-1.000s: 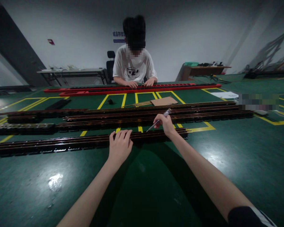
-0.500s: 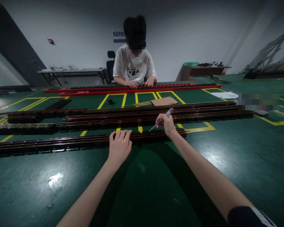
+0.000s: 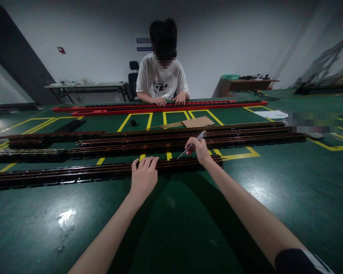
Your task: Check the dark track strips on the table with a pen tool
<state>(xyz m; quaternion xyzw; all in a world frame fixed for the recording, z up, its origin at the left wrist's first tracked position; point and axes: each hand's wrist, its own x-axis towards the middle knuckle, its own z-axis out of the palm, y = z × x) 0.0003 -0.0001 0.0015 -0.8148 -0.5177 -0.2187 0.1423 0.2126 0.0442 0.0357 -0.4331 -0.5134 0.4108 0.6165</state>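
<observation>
My left hand point(image 3: 144, 173): fingers loosely spread, resting on the long black strip point(image 3: 103, 173), the one closest to the table's point(image 3: 40, 232) near edge. My right hand point(image 3: 199, 149): pinching a slim screwdriver point(image 3: 201, 135), tip at the strip's far side. Red trays point(image 3: 84, 113): along the table's far edge.

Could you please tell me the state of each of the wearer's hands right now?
Left hand: open, laid over the nearest dark strip.
Right hand: closed around a slim pointed tool.
</observation>
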